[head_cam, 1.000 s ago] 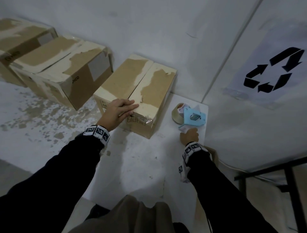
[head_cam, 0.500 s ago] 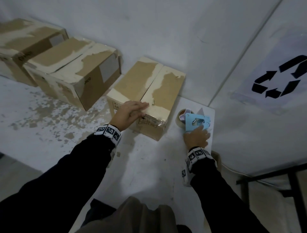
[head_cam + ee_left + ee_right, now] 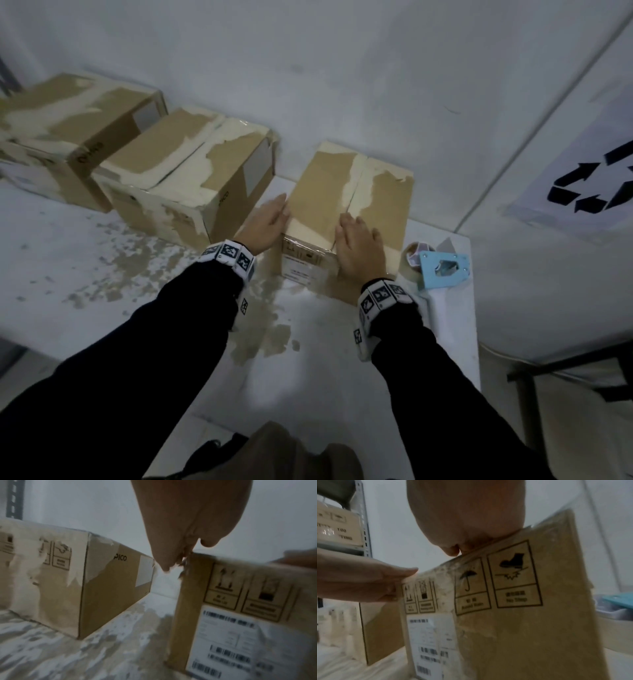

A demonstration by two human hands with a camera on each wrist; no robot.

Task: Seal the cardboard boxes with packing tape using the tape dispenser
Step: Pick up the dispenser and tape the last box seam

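A small cardboard box point(image 3: 318, 192) with closed top flaps stands on the white table point(image 3: 308, 359) against the wall. My left hand point(image 3: 265, 222) lies flat against its left side near the top edge, fingers straight. My right hand point(image 3: 359, 246) rests flat on the near part of its top by the centre seam, fingers straight. The light blue tape dispenser point(image 3: 442, 267) with its roll lies on the table just right of the box, untouched. In the right wrist view the box front point(image 3: 513, 615) shows handling symbols and a label, with the left hand point(image 3: 368, 582) at its left corner.
Two larger taped cardboard boxes point(image 3: 185, 178) point(image 3: 72, 126) stand in a row to the left along the wall. The table's right edge lies just beyond the dispenser, with a black metal frame point(image 3: 565, 363) below. A recycling sign point(image 3: 589, 181) hangs on the right wall.
My right hand has let go of the tape dispenser and moved left onto the box top. My left hand slid from the box top to its left side.
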